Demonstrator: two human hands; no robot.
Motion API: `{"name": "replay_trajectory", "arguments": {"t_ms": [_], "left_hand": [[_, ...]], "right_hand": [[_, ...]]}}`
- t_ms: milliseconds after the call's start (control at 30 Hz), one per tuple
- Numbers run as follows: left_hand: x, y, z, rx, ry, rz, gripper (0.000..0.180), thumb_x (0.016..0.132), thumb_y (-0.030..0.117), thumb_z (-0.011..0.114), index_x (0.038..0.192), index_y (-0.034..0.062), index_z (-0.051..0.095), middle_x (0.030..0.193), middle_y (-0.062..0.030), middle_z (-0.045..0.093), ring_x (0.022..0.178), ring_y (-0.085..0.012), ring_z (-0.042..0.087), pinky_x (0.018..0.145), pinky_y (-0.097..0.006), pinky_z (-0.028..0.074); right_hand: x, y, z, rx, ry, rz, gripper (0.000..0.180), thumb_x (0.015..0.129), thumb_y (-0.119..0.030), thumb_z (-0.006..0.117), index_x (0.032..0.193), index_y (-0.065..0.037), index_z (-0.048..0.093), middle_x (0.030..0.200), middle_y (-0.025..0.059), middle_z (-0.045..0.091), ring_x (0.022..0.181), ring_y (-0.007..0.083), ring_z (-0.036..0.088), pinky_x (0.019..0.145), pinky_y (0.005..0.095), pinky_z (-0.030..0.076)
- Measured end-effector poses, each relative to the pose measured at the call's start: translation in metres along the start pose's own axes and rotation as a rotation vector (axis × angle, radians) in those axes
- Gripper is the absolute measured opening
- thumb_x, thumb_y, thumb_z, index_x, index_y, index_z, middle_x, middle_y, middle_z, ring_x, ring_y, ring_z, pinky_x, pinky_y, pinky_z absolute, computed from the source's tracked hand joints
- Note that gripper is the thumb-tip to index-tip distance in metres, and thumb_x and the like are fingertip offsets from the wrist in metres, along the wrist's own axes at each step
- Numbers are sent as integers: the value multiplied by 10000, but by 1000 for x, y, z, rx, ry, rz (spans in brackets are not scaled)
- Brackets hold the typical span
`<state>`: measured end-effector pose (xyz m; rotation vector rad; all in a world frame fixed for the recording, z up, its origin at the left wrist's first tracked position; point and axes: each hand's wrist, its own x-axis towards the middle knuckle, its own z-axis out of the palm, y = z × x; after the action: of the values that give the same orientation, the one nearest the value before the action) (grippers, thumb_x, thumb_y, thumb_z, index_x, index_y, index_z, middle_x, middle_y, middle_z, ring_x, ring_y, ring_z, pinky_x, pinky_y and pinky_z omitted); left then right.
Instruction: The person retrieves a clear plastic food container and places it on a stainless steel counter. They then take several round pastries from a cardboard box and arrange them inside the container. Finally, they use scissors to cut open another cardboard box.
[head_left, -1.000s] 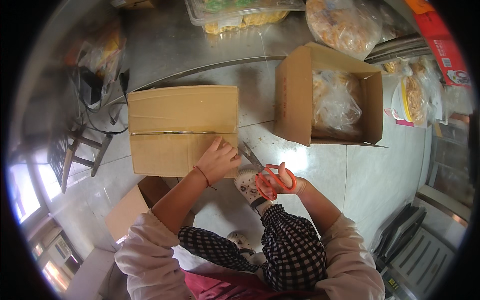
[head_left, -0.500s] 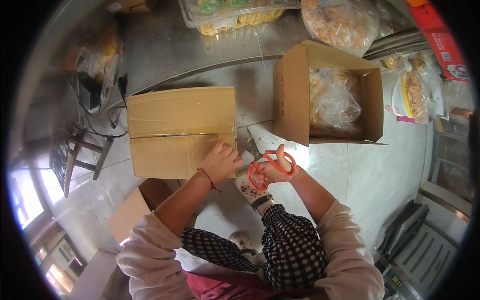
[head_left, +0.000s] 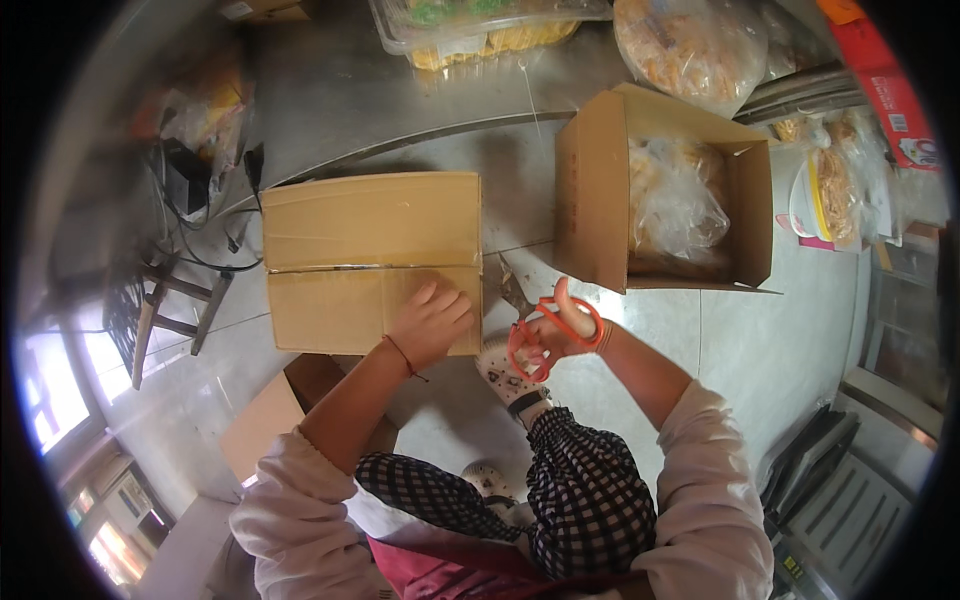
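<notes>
A closed cardboard carton (head_left: 372, 220) lies in front of me, with a seam across its top. My left hand (head_left: 432, 322) rests on the carton's lower right part, fingers apart and slightly bent, with nothing seen in them. To the right of the carton, my right hand (head_left: 560, 332) grips a pair of scissors with orange-red handles (head_left: 598, 326). Its thumb and fingers are through the loops. The dark blades (head_left: 515, 290) point up and left, toward the gap beside the carton, and do not touch it.
An open carton (head_left: 592, 190) with a clear plastic bag (head_left: 680, 205) inside stands at the right. Behind are a clear plastic tub (head_left: 480, 35) and a bag of food (head_left: 690, 50). A small wooden stool (head_left: 180, 315) and cables stand left. Another open box (head_left: 262, 425) sits below the carton.
My left hand has shifted from the carton's right edge a little further onto its top. My right hand still holds the scissors. The whole view has moved slightly.
</notes>
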<state>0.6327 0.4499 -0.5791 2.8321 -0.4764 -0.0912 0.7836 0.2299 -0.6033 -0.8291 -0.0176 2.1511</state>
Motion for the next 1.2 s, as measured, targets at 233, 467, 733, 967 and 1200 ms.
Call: {"name": "replay_trajectory", "arguments": {"t_ms": [233,467,733,967,1200], "left_hand": [[11,13,12,-67,24,-136,287,700,117,540,985,89,560,1056,-52,527,1038,-225,468,893,-365,380],[13,10,14,-33,11,-103,371,724,112,519,1092,82,551,1141,-38,518,1071,-220,460,887,-339,384],[8,-2,13,94,4,30,389,742,119,497,1128,86,536,1206,-24,496,1117,-189,444,947,-385,328],[13,-3,6,151,7,53,332,742,118,494,1070,115,549,1156,-16,507,1032,-174,469,960,-424,322],[32,-1,13,71,-91,14,147,731,122,514,868,157,555,805,11,550,852,-162,522,909,-394,350]], "right_hand": [[48,33,20,-217,151,-403,871,601,-876,92,722,-74,408,671,-2,406,629,145,454,603,276,401],[36,22,35,-110,239,-350,835,650,-845,65,594,-74,380,445,-5,303,406,120,344,399,234,339],[23,8,36,25,274,-245,791,624,-863,165,596,-101,374,429,-47,281,314,97,266,297,234,244],[10,-5,33,65,192,-126,833,557,-900,132,618,-103,365,451,-42,255,355,105,298,352,242,286],[8,-1,34,-49,102,-133,900,499,-927,85,649,-94,391,531,5,306,511,154,385,517,274,346]]}}
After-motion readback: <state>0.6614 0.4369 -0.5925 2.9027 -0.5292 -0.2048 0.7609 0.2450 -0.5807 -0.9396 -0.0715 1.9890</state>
